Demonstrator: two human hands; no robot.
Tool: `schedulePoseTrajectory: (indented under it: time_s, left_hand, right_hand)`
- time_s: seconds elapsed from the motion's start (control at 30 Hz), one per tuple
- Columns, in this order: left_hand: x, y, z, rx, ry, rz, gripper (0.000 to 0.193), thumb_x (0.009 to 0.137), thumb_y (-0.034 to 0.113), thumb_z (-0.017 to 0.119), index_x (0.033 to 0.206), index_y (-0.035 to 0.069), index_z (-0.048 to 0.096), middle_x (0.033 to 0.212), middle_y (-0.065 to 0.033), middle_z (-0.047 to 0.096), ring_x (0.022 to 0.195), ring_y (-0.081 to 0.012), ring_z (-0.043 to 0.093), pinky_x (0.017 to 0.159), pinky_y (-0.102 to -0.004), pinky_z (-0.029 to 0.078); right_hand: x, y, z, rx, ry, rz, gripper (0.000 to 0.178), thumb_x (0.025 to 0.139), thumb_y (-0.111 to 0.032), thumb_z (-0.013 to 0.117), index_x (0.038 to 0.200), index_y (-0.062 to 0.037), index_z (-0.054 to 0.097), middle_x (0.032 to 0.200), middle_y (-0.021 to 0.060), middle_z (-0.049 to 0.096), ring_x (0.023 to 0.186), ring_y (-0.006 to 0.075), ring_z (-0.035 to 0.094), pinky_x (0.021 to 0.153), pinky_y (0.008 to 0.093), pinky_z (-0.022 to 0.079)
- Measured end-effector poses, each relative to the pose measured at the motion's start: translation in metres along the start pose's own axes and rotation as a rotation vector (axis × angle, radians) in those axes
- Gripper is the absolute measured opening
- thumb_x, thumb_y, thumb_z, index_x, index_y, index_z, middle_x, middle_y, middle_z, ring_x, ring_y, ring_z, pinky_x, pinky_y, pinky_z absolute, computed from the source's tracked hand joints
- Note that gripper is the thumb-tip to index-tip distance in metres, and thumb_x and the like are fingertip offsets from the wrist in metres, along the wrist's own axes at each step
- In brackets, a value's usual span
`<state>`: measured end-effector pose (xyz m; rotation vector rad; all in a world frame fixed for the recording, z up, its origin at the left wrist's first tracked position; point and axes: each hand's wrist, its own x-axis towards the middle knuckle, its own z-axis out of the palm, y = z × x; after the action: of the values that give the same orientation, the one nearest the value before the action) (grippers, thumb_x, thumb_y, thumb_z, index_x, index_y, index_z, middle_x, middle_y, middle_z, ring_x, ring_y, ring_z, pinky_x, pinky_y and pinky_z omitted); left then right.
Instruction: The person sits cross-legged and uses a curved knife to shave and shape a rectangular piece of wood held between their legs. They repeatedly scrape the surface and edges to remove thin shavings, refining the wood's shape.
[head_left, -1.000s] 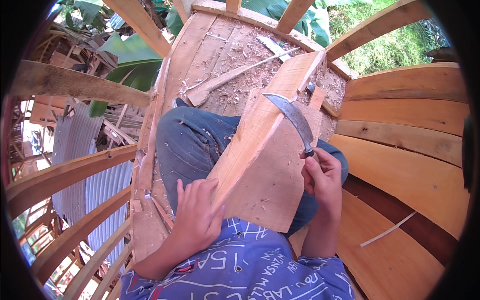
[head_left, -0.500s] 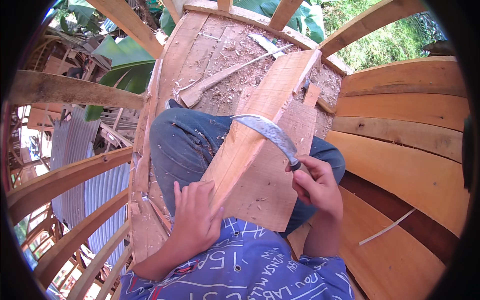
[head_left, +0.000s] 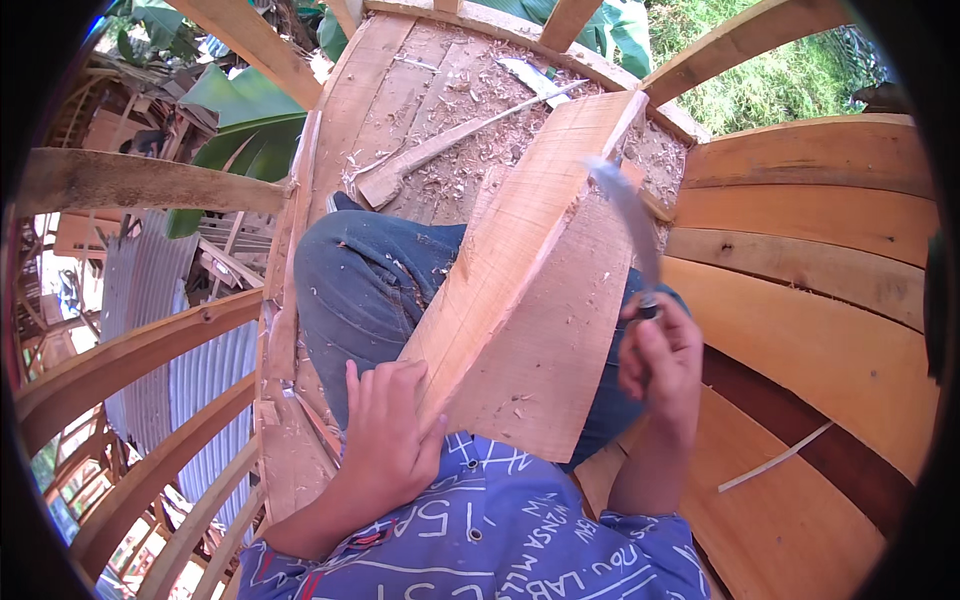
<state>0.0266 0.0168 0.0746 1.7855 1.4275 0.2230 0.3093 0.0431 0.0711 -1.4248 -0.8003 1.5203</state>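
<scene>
Plank: the pale wooden plank [head_left: 545,270] stands tilted on your lap, over your jeans [head_left: 365,280]; its long axis runs from near your chest up and away toward the shavings-strewn deck [head_left: 400,100].
Blade: a curved knife [head_left: 628,215] hangs just right of the plank's upper edge, blurred — whether it touches the wood you cannot tell.
Right hand: your right hand [head_left: 660,360] has its fingers wrapped tight on the knife handle, right of the plank and apart from it.
Left hand: your left hand [head_left: 385,440] lies flat against the plank's near left edge, fingers spread and bracing — the closer hand to the wood.
Around: curved hull boards [head_left: 800,330] rise on the right; a wooden stick [head_left: 440,150] lies on the deck.
</scene>
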Motion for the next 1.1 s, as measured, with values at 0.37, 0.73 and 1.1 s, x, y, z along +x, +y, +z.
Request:
schedulePoseTrajectory:
  time_s: [0.37, 0.73, 1.1]
  left_hand:
    - [0.000, -0.002, -0.004, 0.010, -0.013, -0.009, 0.049, 0.080, 0.010, 0.061, 0.124, -0.001, 0.042, 0.116, -0.0197, 0.047, 0.112, -0.0391, 0.046, 0.109, -0.0633, 0.015]
    - [0.001, 0.001, -0.006, 0.014, -0.029, -0.028, 0.048, 0.081, 0.007, 0.059, 0.125, 0.000, 0.041, 0.117, -0.0201, 0.048, 0.116, -0.0395, 0.046, 0.111, -0.0610, 0.014]
    - [0.001, 0.005, 0.003, 0.032, 0.005, 0.006, 0.050, 0.080, 0.008, 0.060, 0.125, -0.001, 0.041, 0.117, -0.0208, 0.047, 0.115, -0.0408, 0.046, 0.110, -0.0624, 0.015]
  right_hand:
    - [0.023, 0.001, -0.042, 0.053, 0.772, -0.508, 0.021, 0.103, -0.025, 0.043, 0.106, -0.0057, 0.052, 0.058, -0.0009, 0.039, 0.036, 0.0056, 0.036, 0.031, 0.0204, 0.030]
    - [0.031, 0.027, -0.007, -0.083, 0.686, -0.420, 0.017, 0.099, -0.021, 0.053, 0.101, -0.0042, 0.054, 0.058, -0.0023, 0.044, 0.040, 0.0034, 0.038, 0.036, 0.0199, 0.030]
    - [0.008, 0.013, -0.005, -0.013, -0.022, 0.041, 0.019, 0.096, -0.017, 0.057, 0.104, -0.0001, 0.055, 0.057, -0.0025, 0.045, 0.040, 0.0035, 0.038, 0.037, 0.0189, 0.029]
